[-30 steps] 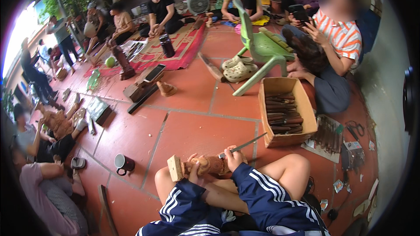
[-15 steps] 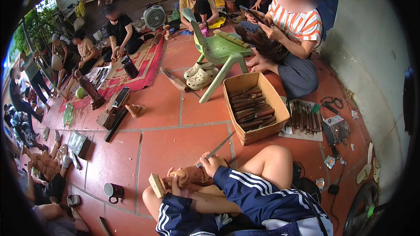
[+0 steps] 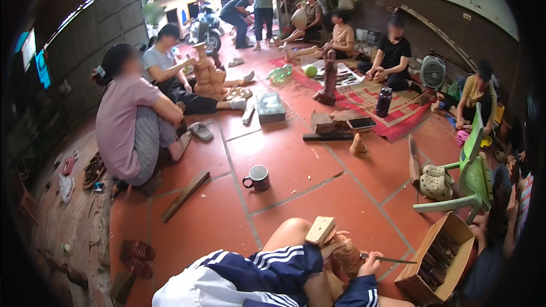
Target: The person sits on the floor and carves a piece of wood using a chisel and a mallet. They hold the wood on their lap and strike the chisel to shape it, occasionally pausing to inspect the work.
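Observation:
A carved wooden figurine [image 3: 346, 258] with a pale square block [image 3: 321, 229] at one end rests over my bent legs. My left hand [image 3: 335, 244] is closed around it near the block. In my right hand [image 3: 371, 264] is a thin, flat metal file [image 3: 395, 260], one end of it at the figurine and the other pointing right. Both sleeves are dark blue with white stripes. Part of the figurine's lower side is hidden by my arms and legs.
A cardboard box [image 3: 414, 278] of wood-handled tools stands to my right, beside a green plastic chair [image 3: 475, 173]. Ahead are a dark mug [image 3: 259, 178], a wooden bar [image 3: 186, 195] and a small carved piece [image 3: 359, 146] on red tiles. Several people sit around, one close at left [image 3: 122, 119].
My view has swung to the left, so the box and chair now appear farther right and the seated people at left have come into view. Both hands keep their holds on the figurine and file.

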A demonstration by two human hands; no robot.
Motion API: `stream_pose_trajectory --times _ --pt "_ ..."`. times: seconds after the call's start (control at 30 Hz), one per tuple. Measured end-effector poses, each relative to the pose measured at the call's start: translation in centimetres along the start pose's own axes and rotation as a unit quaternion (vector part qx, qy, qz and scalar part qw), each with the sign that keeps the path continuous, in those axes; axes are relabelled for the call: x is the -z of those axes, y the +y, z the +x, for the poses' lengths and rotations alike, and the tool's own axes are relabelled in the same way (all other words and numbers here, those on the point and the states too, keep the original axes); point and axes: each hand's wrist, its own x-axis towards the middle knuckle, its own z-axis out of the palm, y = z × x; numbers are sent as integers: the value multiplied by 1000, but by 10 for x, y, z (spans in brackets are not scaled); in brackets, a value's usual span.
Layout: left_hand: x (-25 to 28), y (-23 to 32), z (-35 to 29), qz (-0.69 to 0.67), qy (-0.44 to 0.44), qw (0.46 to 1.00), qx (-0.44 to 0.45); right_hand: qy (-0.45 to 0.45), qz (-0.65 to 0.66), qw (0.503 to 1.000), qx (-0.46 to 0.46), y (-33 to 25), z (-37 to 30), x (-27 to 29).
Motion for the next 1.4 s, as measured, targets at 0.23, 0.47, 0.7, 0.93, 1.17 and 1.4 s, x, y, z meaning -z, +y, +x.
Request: stream_pose_trajectory --times 0.23,0.47,0.7,0.93,1.17,1.4 --pt "-5 21 -12 -52 27 997 46 -25 -33 999 -26 -6 -7 -8" --pt "0 5 -5 27 46 999 -3 -16 68 996 -56 4 1 1" --pt "3 4 -5 -42 25 999 5 -32 -44 998 -41 -5 -5 -6" --pt "-1 4 -4 -65 45 996 35 23 23 999 -24 24 0 8" --pt "0 10 -7 -57 62 996 40 -33 -46 998 -25 -14 -11 -13" --pt "-3 7 -3 -58 25 998 26 19 -66 998 -17 -12 -7 -8"
